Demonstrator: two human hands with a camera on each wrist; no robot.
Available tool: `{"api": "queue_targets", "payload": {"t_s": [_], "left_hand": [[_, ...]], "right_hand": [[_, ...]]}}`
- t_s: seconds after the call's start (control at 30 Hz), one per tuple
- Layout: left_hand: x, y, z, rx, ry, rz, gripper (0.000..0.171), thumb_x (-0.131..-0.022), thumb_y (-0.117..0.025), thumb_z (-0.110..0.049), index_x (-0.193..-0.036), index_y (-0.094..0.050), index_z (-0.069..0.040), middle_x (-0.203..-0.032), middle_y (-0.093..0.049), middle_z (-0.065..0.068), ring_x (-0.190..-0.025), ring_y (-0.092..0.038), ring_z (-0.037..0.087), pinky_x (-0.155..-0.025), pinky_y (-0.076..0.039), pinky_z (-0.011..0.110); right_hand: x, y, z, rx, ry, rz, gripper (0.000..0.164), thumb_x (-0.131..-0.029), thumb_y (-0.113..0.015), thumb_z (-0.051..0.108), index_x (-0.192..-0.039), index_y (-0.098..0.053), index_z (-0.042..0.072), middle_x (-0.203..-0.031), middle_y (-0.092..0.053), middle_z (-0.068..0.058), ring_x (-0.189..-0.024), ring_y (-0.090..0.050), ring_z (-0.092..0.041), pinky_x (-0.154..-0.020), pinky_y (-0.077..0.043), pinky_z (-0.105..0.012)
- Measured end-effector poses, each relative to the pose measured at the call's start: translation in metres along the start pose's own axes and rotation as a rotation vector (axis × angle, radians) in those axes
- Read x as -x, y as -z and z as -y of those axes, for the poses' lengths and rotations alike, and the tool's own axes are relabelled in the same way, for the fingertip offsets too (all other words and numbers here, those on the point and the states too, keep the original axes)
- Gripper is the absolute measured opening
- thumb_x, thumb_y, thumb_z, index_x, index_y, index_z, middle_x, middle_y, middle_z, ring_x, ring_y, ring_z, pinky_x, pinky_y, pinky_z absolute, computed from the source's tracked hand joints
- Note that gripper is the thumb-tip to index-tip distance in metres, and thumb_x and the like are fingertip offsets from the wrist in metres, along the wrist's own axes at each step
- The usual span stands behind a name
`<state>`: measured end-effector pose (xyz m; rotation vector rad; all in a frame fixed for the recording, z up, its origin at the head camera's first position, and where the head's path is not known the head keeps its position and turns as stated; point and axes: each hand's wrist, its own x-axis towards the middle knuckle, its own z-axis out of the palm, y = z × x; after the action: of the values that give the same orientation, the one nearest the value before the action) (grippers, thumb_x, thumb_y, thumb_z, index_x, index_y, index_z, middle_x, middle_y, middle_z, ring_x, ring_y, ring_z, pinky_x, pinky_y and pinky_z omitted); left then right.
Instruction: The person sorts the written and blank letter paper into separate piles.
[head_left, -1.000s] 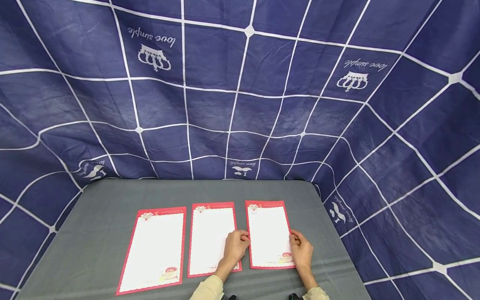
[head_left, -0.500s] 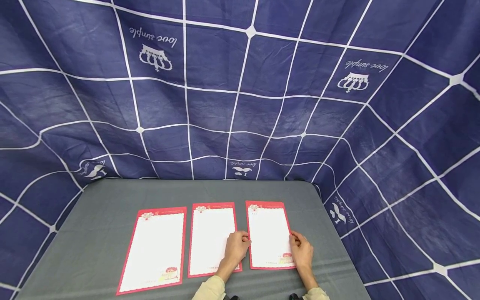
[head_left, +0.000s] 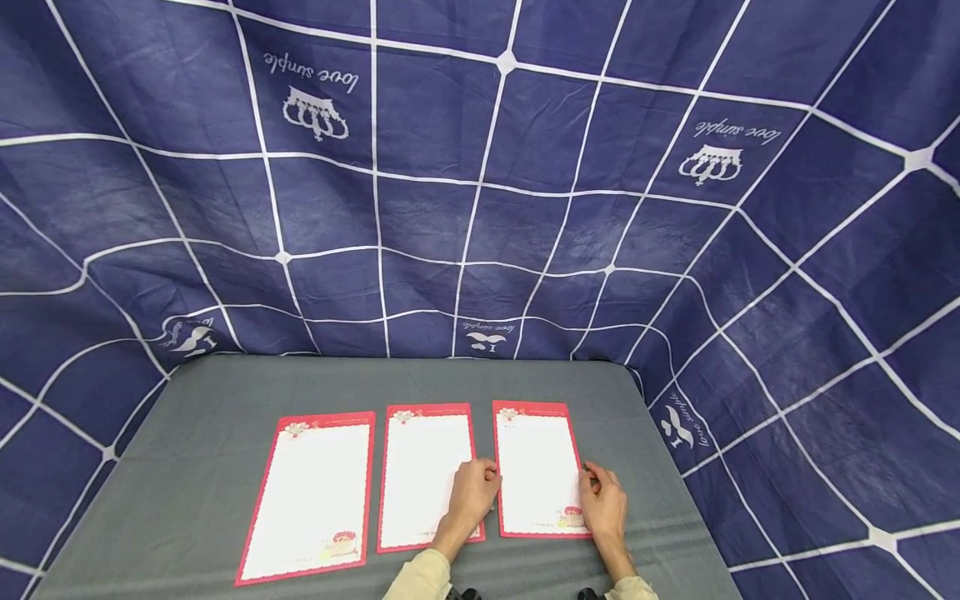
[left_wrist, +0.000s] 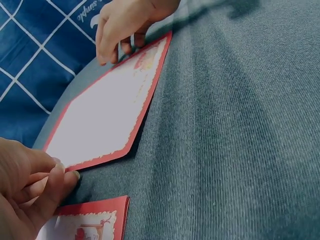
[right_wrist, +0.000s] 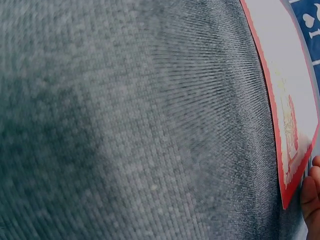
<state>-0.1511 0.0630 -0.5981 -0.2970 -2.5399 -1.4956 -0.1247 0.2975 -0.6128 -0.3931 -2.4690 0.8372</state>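
Observation:
Three white writing-paper sheets with red borders lie in a row on the grey table cover. At the right sheet (head_left: pixel 536 467), my left hand (head_left: pixel 471 496) pinches the left edge between thumb and fingers, its wrist above the middle sheet (head_left: pixel 416 475). Along the opposite edge, my right hand (head_left: pixel 603 504) holds the sheet's side with thumb and bent fingers. The left wrist view shows both hands on opposite edges of this sheet (left_wrist: pixel 100 115). Only a corner of the sheet (right_wrist: pixel 292 125) and part of the right hand (right_wrist: pixel 311 195) appear in the right wrist view.
The left sheet (head_left: pixel 311 492) lies slightly turned, farther from my hands. Grey cloth (head_left: pixel 337 383) covers the table, with soft folds near the front. A blue curtain (head_left: pixel 420 208) with white grid lines stands behind the table and along its sides.
Both hands stay at the right sheet's edges with only tiny finger shifts. The sheets keep their places; the head view has drifted slightly.

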Motion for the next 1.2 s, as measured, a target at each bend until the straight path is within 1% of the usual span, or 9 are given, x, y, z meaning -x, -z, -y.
{"api": "queue_targets", "payload": {"t_s": [0.13, 0.3, 0.4, 0.53, 0.63, 0.73, 0.83, 1.0, 1.2], "left_hand": [[0.000, 0.002, 0.000, -0.002, 0.001, -0.003, 0.006, -0.078, -0.075, 0.004, -0.084, -0.073, 0.003, -0.067, -0.066, 0.000, -0.058, -0.060, 0.008, -0.054, -0.051, 0.026], [-0.001, 0.006, -0.003, -0.007, 0.002, 0.001, 0.003, -0.080, -0.075, 0.000, -0.081, -0.074, 0.001, -0.066, -0.067, 0.000, -0.060, -0.061, 0.008, -0.055, -0.051, 0.026], [-0.002, 0.009, -0.004, -0.015, 0.005, 0.004, 0.004, -0.081, -0.075, -0.003, -0.080, -0.074, 0.001, -0.066, -0.067, -0.001, -0.060, -0.062, 0.009, -0.056, -0.051, 0.026], [-0.004, 0.015, -0.005, -0.049, -0.001, 0.007, 0.003, -0.082, -0.075, -0.005, -0.081, -0.074, -0.002, -0.069, -0.069, 0.000, -0.062, -0.064, 0.010, -0.056, -0.052, 0.026], [-0.004, 0.022, -0.003, -0.061, 0.000, 0.010, 0.005, -0.082, -0.077, -0.006, -0.084, -0.075, -0.001, -0.073, -0.071, 0.002, -0.065, -0.066, 0.012, -0.058, -0.053, 0.026], [-0.004, 0.030, -0.002, -0.061, 0.012, 0.013, 0.009, -0.084, -0.077, -0.007, -0.088, -0.075, 0.000, -0.076, -0.071, 0.003, -0.068, -0.067, 0.013, -0.061, -0.054, 0.026], [-0.003, 0.039, 0.001, -0.045, 0.005, 0.015, 0.013, -0.085, -0.076, -0.008, -0.091, -0.074, 0.003, -0.080, -0.072, 0.006, -0.074, -0.069, 0.017, -0.066, -0.057, 0.031], [-0.002, 0.051, 0.001, -0.005, 0.026, 0.017, 0.022, -0.087, -0.074, -0.010, -0.101, -0.073, 0.007, -0.095, -0.074, 0.015, -0.092, -0.071, 0.030, -0.081, -0.057, 0.045], [0.002, 0.065, 0.004, -0.044, 0.045, -0.010, 0.027, -0.087, -0.073, -0.011, -0.106, -0.071, 0.008, -0.104, -0.072, 0.019, -0.102, -0.068, 0.036, -0.088, -0.054, 0.049]], "right_hand": [[0.000, 0.000, -0.001, -0.009, 0.014, -0.005, 0.019, -0.089, -0.068, 0.006, -0.105, -0.074, -0.002, -0.076, -0.061, -0.003, -0.064, -0.051, -0.012, -0.058, -0.043, -0.035], [-0.001, 0.000, -0.002, -0.016, 0.031, -0.027, 0.017, -0.088, -0.069, 0.006, -0.103, -0.075, -0.001, -0.074, -0.061, -0.003, -0.065, -0.055, -0.016, -0.060, -0.045, -0.038], [-0.001, 0.000, -0.002, -0.018, 0.029, -0.031, 0.017, -0.089, -0.068, 0.006, -0.103, -0.074, -0.001, -0.077, -0.064, -0.005, -0.069, -0.058, -0.019, -0.063, -0.046, -0.040], [-0.002, 0.001, -0.001, -0.032, 0.042, -0.032, 0.020, -0.089, -0.069, 0.005, -0.107, -0.073, -0.001, -0.086, -0.069, -0.011, -0.077, -0.064, -0.026, -0.069, -0.049, -0.045], [-0.003, 0.000, 0.001, -0.048, 0.058, -0.024, 0.022, -0.090, -0.069, 0.005, -0.111, -0.071, -0.002, -0.096, -0.070, -0.016, -0.087, -0.067, -0.034, -0.077, -0.050, -0.050], [-0.004, -0.002, 0.005, -0.066, 0.059, -0.004, 0.026, -0.090, -0.068, 0.005, -0.114, -0.069, -0.004, -0.106, -0.069, -0.022, -0.099, -0.065, -0.042, -0.086, -0.049, -0.055], [-0.005, -0.004, 0.011, -0.079, 0.070, 0.022, 0.030, -0.090, -0.067, 0.004, -0.118, -0.067, -0.006, -0.114, -0.066, -0.025, -0.109, -0.061, -0.045, -0.092, -0.045, -0.057], [-0.002, -0.012, 0.020, -0.089, 0.102, 0.058, 0.036, -0.090, -0.068, 0.005, -0.124, -0.064, -0.006, -0.123, -0.064, -0.024, -0.115, -0.059, -0.044, -0.096, -0.044, -0.056], [0.004, -0.023, 0.035, -0.119, 0.175, 0.072, 0.039, -0.088, -0.070, 0.002, -0.126, -0.064, -0.005, -0.126, -0.064, -0.021, -0.117, -0.059, -0.041, -0.098, -0.044, -0.054]]}}
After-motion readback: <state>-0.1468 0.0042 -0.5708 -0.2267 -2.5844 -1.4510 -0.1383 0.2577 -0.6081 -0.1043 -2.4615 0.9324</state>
